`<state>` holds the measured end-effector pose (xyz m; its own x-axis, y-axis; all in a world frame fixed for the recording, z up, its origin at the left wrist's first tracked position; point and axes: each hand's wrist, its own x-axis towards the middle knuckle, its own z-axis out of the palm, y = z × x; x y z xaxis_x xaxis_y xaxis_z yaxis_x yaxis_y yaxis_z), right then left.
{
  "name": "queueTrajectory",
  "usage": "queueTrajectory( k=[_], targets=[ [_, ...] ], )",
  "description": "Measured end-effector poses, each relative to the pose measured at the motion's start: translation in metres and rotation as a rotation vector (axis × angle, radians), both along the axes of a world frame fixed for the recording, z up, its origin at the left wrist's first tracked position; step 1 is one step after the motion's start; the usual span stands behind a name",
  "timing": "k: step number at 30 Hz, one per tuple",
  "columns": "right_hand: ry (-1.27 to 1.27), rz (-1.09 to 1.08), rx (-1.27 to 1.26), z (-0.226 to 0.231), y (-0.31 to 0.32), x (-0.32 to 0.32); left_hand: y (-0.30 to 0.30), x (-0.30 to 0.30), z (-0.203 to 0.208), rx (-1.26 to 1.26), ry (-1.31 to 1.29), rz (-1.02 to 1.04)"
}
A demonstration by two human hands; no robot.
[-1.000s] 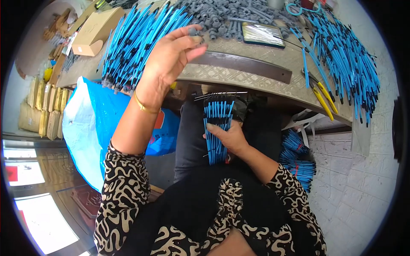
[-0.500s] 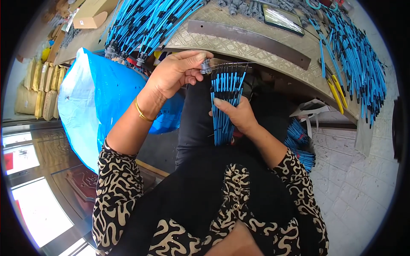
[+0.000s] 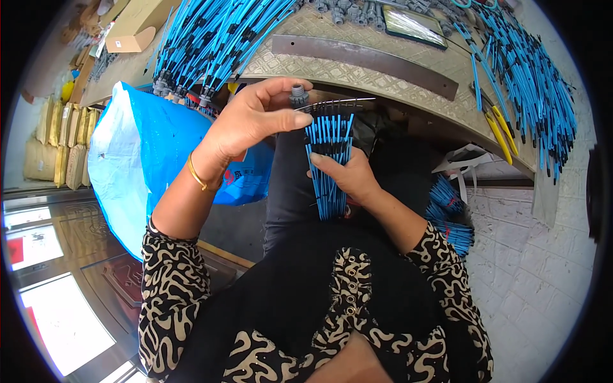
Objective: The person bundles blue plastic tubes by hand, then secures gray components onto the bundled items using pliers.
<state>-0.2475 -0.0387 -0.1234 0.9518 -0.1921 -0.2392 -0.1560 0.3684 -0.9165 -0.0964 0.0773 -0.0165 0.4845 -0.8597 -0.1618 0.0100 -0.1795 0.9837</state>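
My left hand [image 3: 249, 118] is closed around a grey threaded plastic fitting [image 3: 297, 97], its ribbed end pointing up between thumb and fingers. Just beside my left thumb are the upper ends of a bundle of thin blue tubes [image 3: 329, 185] with black sleeves. Thin dark wires stick out at its top, bending across to the right. My right hand [image 3: 348, 175] grips this bundle around the middle, thumb lying across the front, over my lap. Part of the fitting is hidden by the left fingers.
On the patterned table [image 3: 408, 73] lie a curved metal strip [image 3: 364, 62], grey fittings [image 3: 345, 13], a flat dark-framed panel [image 3: 415, 27], yellow-handled pliers [image 3: 501, 137] and blue tube bundles [image 3: 536, 89]. A big blue bag [image 3: 169, 140] stands at left; more tubes [image 3: 456, 236] sit at lower right.
My left hand has turned, so the fitting now points upward and its threaded end shows above the thumb. The tube bundle in my right hand has shifted slightly left.
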Motion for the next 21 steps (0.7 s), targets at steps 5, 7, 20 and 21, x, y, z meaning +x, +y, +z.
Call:
queueTrajectory(
  k=[5,7,20,21],
  targets=[
    [-0.051,-0.005,-0.044,-0.005,0.004,0.000,0.001,-0.007,0.002,-0.027,-0.036,0.006],
    [-0.040,-0.010,-0.064,-0.005,0.004,-0.001,0.001,-0.009,0.003,-0.044,-0.014,0.003],
    [-0.115,0.001,-0.109,-0.003,0.007,-0.001,0.002,-0.009,0.002,-0.070,0.021,0.068],
    [-0.112,0.000,-0.108,-0.003,0.006,-0.001,0.003,-0.008,0.001,-0.064,0.034,0.058]
  ],
)
